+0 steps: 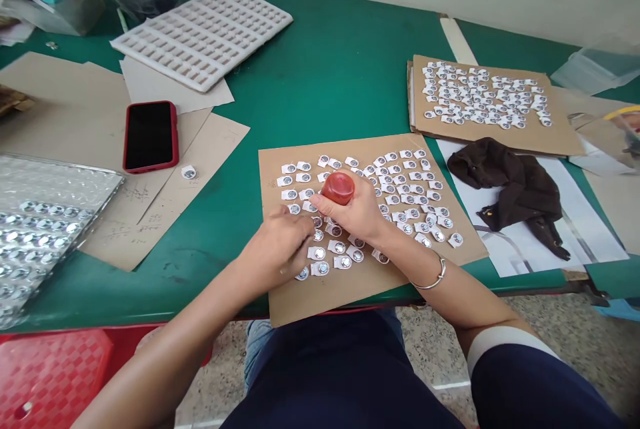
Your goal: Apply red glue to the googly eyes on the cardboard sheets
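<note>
We see the right hand [357,212] closed around a red round-topped tool [339,187], held upright over the middle of a cardboard sheet [360,276] that lies at the near edge of the green tabletop [320,76]. The left hand [280,246] rests just beside it on the sheet, fingers curled down onto the small round silver pieces with white tabs [400,196]; we cannot tell whether it pinches one. These pieces cover the sheet in loose rows. Toward the far right corner a second cardboard sheet [560,139] carries more of them, and a dark brown cloth [515,186] lies on white paper between the two. Left of the hands we see a phone in a red case [151,135] on more cardboard, a white moulded tray [203,34] behind it, and a bubble-wrap sheet [45,216] at the left edge.
</note>
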Tool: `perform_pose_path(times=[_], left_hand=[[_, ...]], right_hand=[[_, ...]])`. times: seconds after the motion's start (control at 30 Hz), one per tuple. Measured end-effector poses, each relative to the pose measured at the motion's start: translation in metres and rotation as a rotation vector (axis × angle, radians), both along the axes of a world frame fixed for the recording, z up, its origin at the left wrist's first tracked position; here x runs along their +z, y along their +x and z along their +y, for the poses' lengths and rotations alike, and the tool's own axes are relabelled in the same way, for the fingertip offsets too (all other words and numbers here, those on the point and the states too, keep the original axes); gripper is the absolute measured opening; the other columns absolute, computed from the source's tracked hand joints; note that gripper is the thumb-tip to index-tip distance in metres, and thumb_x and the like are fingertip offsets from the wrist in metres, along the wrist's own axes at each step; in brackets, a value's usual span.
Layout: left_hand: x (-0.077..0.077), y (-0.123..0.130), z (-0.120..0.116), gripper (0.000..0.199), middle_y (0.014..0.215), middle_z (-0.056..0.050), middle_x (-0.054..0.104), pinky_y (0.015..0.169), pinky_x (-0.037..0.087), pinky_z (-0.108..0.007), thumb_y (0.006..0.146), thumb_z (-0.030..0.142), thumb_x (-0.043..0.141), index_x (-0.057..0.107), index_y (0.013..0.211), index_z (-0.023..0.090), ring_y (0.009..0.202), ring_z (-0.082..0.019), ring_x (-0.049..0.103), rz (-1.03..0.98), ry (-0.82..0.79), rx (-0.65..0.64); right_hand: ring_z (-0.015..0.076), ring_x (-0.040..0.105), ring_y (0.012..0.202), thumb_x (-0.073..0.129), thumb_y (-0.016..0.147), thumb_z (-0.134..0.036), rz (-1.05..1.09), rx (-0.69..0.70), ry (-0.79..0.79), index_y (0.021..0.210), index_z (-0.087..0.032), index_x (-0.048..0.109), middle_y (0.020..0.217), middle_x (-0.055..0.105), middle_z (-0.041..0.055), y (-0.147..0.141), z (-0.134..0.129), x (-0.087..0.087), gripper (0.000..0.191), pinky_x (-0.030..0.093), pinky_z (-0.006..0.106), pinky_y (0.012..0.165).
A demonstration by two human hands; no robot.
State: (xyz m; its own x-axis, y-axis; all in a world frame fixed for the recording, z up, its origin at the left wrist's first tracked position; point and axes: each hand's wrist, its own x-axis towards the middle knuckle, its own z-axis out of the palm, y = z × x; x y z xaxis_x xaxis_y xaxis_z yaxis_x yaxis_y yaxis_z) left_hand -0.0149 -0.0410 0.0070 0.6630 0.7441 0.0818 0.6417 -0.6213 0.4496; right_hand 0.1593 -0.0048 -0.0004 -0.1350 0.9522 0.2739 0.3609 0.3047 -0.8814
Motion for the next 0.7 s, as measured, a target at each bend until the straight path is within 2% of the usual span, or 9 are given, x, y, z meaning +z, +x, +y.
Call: perform_pose_path(times=[0.13, 0.23, 0.3, 0.37, 0.5, 0.6, 0.7], left_hand=[[0.008, -0.008, 0.027, 0.011, 0.066, 0.000, 0.061, 0.056, 0.036, -0.025, 0.076, 0.013, 0.050, 0.060, 0.071, 0.017, 0.063, -0.013, 0.054, -0.049, -0.276, 0.051], [0.007, -0.009, 0.039, 0.010, 0.063, 0.002, 0.060, 0.050, 0.034, -0.023, 0.077, 0.020, 0.054, 0.061, 0.070, 0.018, 0.057, -0.011, 0.051, -0.061, -0.431, 0.073], [0.004, -0.010, 0.042, 0.010, 0.062, 0.002, 0.060, 0.049, 0.034, -0.023, 0.077, 0.022, 0.056, 0.062, 0.071, 0.018, 0.056, -0.011, 0.051, -0.087, -0.505, 0.090], [0.000, -0.012, 0.042, 0.010, 0.063, 0.002, 0.061, 0.049, 0.034, -0.022, 0.077, 0.023, 0.056, 0.064, 0.073, 0.018, 0.057, -0.010, 0.051, -0.125, -0.541, 0.098], [-0.007, -0.018, 0.041, 0.010, 0.064, 0.001, 0.061, 0.050, 0.035, -0.021, 0.077, 0.024, 0.057, 0.065, 0.075, 0.017, 0.058, -0.010, 0.050, -0.192, -0.571, 0.113], [-0.010, -0.020, 0.042, 0.011, 0.068, 0.000, 0.063, 0.052, 0.037, -0.021, 0.077, 0.024, 0.058, 0.065, 0.077, 0.017, 0.060, -0.010, 0.053, -0.216, -0.586, 0.122], [-0.012, -0.022, 0.042, 0.012, 0.070, -0.001, 0.065, 0.052, 0.038, -0.021, 0.078, 0.025, 0.057, 0.066, 0.078, 0.017, 0.061, -0.011, 0.054, -0.217, -0.578, 0.115]], right_hand=[[0.0142, 0.059, 0.070, 0.073, 0.069, -0.042, 0.154, -0.032, -0.046, 0.096, -0.024, 0.054, 0.078, 0.061, -0.0016, 0.012, -0.007, 0.027, 0.038, 0.051, 0.032, 0.067], [0.0156, 0.062, 0.075, 0.073, 0.070, -0.037, 0.247, -0.036, -0.095, 0.104, -0.025, 0.051, 0.086, 0.063, -0.0003, 0.021, -0.021, 0.032, 0.041, 0.053, 0.034, 0.071], [0.0171, 0.064, 0.080, 0.071, 0.071, -0.034, 0.255, -0.047, -0.151, 0.098, -0.023, 0.054, 0.089, 0.063, 0.0014, 0.024, -0.034, 0.024, 0.033, 0.053, 0.036, 0.075], [0.0187, 0.064, 0.085, 0.072, 0.071, -0.031, 0.253, -0.117, -0.159, 0.094, -0.022, 0.056, 0.093, 0.064, 0.0028, 0.024, -0.048, 0.011, 0.029, 0.053, 0.037, 0.078], [0.0180, 0.063, 0.085, 0.071, 0.069, -0.025, 0.235, -0.290, -0.015, 0.095, -0.022, 0.058, 0.094, 0.063, 0.0025, 0.020, -0.067, -0.016, 0.029, 0.053, 0.037, 0.077], [0.0179, 0.062, 0.083, 0.069, 0.070, -0.024, 0.152, -0.339, 0.080, 0.094, -0.021, 0.061, 0.090, 0.063, 0.0026, 0.019, -0.070, -0.026, 0.025, 0.052, 0.037, 0.076], [0.0184, 0.061, 0.083, 0.069, 0.071, -0.023, 0.106, -0.332, 0.113, 0.093, -0.021, 0.061, 0.088, 0.063, 0.0031, 0.019, -0.067, -0.028, 0.024, 0.051, 0.038, 0.075]])
